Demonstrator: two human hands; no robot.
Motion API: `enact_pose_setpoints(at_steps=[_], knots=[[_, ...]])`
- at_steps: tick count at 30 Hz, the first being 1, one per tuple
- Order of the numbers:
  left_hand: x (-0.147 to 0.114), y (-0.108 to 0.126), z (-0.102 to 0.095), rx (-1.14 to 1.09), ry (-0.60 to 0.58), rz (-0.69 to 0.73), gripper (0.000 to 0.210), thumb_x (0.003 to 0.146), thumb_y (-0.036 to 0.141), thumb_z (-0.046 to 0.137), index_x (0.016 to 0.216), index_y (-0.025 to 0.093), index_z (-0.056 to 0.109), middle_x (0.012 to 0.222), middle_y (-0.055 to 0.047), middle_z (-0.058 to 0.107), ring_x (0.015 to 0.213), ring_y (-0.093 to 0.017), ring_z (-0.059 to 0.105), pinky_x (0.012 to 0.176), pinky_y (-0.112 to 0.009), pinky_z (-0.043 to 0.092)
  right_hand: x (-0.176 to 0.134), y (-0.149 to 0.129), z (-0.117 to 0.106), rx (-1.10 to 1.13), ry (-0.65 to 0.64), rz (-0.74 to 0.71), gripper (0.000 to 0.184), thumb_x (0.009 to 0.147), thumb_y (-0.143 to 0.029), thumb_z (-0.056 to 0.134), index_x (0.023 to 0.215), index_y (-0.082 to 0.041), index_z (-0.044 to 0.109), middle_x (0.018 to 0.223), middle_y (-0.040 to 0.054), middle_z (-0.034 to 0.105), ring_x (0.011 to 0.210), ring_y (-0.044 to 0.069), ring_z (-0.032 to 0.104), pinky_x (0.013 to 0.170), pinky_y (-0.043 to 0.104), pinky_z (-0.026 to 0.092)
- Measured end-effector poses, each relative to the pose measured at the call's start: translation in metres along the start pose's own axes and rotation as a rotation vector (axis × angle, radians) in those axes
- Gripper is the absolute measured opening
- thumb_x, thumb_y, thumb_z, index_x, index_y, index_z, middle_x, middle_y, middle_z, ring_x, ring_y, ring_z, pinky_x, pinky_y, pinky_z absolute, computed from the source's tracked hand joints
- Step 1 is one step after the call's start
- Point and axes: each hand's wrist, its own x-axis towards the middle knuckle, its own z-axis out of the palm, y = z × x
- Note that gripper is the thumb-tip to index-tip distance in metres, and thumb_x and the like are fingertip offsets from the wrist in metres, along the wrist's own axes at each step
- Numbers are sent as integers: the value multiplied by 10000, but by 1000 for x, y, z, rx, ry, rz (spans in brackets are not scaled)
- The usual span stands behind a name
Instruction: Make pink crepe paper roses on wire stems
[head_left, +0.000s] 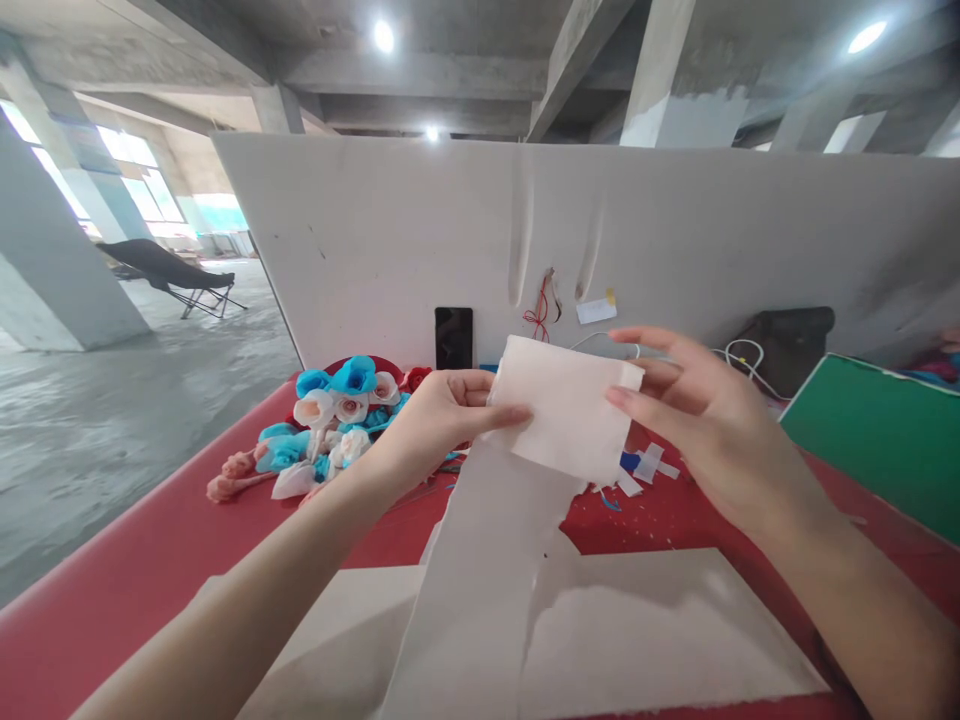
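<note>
Plenty of paper flowers (351, 408) at left on the red table (112, 600); left hand (459, 405) pinching the white paper (562, 405), held up above the table; right hand (705, 410) gripping its far edge, green board (877, 440) beyond.

A phone (454, 338) stands upright — a dark chair (169, 264) farther left.
</note>
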Motion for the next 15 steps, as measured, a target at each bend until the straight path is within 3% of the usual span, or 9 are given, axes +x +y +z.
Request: enact_pose_setpoints(at_steps=[7,11,15], knots=[[-3,4,2,3,-12,24,197,687,308,705,852,203,697,860,-20,726,762,-160,662,607,-209,522,6,11,-1,80,-274,284,264,709,-301,677,951,-205,634,798,20,637,680,122,593,520,178,466],[-3,2,0,-1,-24,40,210,707,293,685,900,210,691,890,-22,719,766,-162,656,620,-224,512,5,12,0,65,-377,310,183,694,-334,694,809,-201,643,749,8,635,700,134,607,526,185,472],[-3,1,-2,-29,-15,55,239,710,293,678,926,190,677,881,-40,707,758,-175,646,648,-266,506,4,9,0,14,-478,321,215,712,-354,677,878,-217,673,871,24,668,821,166,625,670,235,512]])
